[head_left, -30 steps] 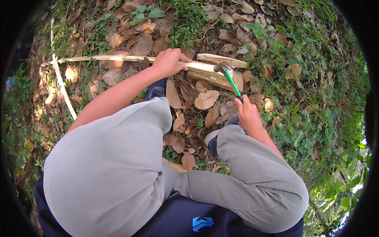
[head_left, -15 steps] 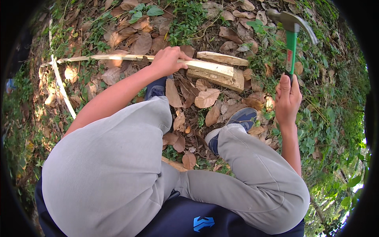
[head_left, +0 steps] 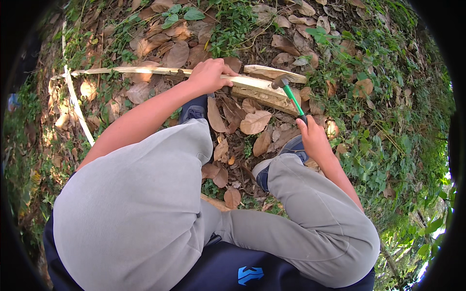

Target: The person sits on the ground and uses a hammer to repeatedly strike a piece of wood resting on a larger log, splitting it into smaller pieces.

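Observation:
A long pale wooden strip (head_left: 145,71) runs from the left across to a thicker wood block (head_left: 264,98), its right end lying on top of that block. My left hand (head_left: 209,76) is closed around the strip just left of the block, fingers over its top. In my right hand (head_left: 315,137) is a claw hammer (head_left: 293,98), gripped by the black end of its green handle. The hammer's head is down at the right end of the strip, over the block; whether it touches the wood I cannot tell. Behind lies a loose split piece of wood (head_left: 274,73).
Dry brown leaves (head_left: 256,121) and green plants cover the ground. Another pale strip (head_left: 76,104) meets the long one at the far left. My shoes (head_left: 262,174) and bent legs in grey trousers (head_left: 131,194) are close below the wood. Another piece of wood (head_left: 213,202) shows between my legs.
My right hand has swung the hammer down and to the left, from raised at the upper right to the strip's right end. My left hand keeps its hold on the strip.

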`<action>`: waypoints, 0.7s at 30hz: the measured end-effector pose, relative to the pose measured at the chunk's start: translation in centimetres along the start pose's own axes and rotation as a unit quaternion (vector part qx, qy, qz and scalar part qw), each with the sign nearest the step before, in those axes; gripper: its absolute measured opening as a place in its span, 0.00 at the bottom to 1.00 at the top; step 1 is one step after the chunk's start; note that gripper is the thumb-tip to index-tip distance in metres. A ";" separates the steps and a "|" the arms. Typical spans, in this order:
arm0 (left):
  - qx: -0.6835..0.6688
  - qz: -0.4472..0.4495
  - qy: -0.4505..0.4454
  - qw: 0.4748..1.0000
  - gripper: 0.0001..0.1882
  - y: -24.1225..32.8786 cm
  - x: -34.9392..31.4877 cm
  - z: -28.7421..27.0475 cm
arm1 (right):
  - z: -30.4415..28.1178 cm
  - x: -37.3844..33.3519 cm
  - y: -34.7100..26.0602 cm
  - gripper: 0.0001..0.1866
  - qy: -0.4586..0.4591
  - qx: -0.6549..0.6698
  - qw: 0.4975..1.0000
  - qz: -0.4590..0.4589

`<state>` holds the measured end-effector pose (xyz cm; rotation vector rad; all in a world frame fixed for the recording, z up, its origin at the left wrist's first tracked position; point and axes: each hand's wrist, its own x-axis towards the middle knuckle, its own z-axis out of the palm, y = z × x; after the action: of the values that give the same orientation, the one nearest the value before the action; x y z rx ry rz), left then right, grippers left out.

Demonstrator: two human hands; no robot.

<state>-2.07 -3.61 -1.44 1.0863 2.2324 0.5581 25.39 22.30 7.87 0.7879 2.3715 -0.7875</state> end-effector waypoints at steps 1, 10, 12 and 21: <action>-0.002 -0.003 -0.008 1.000 0.20 0.1 -0.1 -0.2 | -0.4 0.1 -0.1 0.24 -0.002 0.007 1.000 -0.003; 0.010 0.001 0.017 1.000 0.19 -0.6 -0.7 0.2 | -6.7 -1.0 -3.5 0.22 0.156 0.120 0.976 -0.089; 0.006 0.000 0.010 1.000 0.19 -0.3 -0.4 0.2 | -5.8 -0.9 -2.6 0.20 0.208 0.210 0.948 -0.115; 0.013 -0.001 0.007 1.000 0.20 0.1 -0.4 -0.2 | 2.0 -0.8 -0.6 0.19 -0.013 0.013 0.999 -0.038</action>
<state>-1.94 -3.87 -1.13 1.0971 2.2588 0.5386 26.11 20.26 7.17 0.6975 2.3832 -0.8573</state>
